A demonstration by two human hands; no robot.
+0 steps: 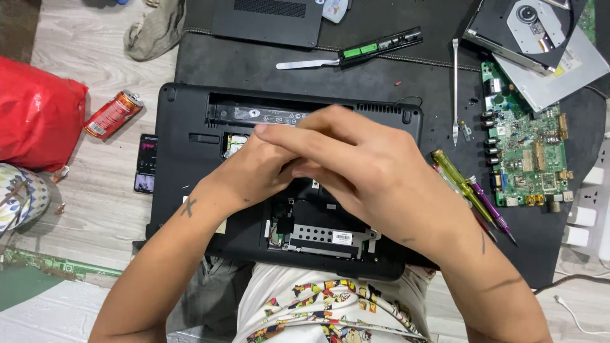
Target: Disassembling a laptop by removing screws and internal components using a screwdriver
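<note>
an upturned black laptop lies on a dark mat on the floor, its near edge against the person's lap, bottom cover off and inner bays showing. both hands rest on its middle: the right hand lies over the left hand, fingers stretched flat; whether either grips anything i cannot tell. a yellow screwdriver and a purple screwdriver lie just right of the laptop, beside a green circuit board. a red can and a phone lie left.
</note>
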